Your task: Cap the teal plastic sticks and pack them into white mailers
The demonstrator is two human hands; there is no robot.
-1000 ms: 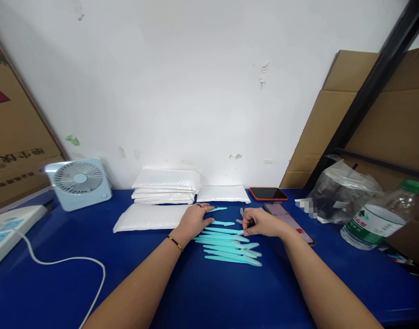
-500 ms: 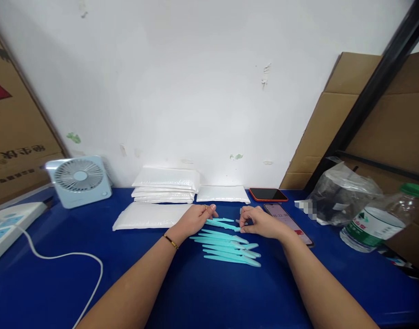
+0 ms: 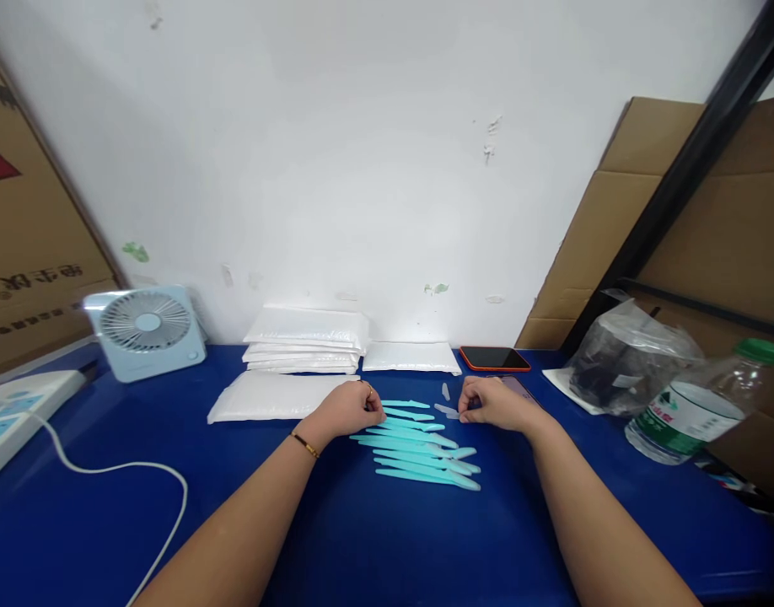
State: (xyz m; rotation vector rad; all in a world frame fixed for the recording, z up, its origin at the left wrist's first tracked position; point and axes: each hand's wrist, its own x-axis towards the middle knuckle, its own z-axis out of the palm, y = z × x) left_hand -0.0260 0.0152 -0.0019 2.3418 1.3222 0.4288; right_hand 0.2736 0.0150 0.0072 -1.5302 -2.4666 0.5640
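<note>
- Turquoise slender tools (image 3: 418,448) are laid in a row, one below another, on the blue table (image 3: 387,539); in the head view they are seen between and below both hands, handles to the left and blade ends to the right.
- Left hand (image 3: 349,409): positioned at the handle ends of the upper tools. Thumb and fingertips are drawn together; whether a handle is pinched cannot be told. A bracelet is worn on the wrist.
- Right hand (image 3: 494,405): positioned to the right of the upper tools. Thumb and fingertips are bent together at the end of a small translucent piece (image 3: 447,410); whether it is gripped cannot be told. Another such piece (image 3: 446,391) is placed just above, apart from the fingers.
- White padded packets (image 3: 304,333) are stacked near the wall. One packet (image 3: 273,398) is laid in front of the stack, beside the left hand; another (image 3: 412,357) is placed to its right.
- An orange-edged phone (image 3: 495,359) is set beyond the right hand. A second phone (image 3: 518,388) is partly covered by that hand.
- A fan (image 3: 147,324) is stood at the far left; a bottle (image 3: 687,413) is stood at the right.
</note>
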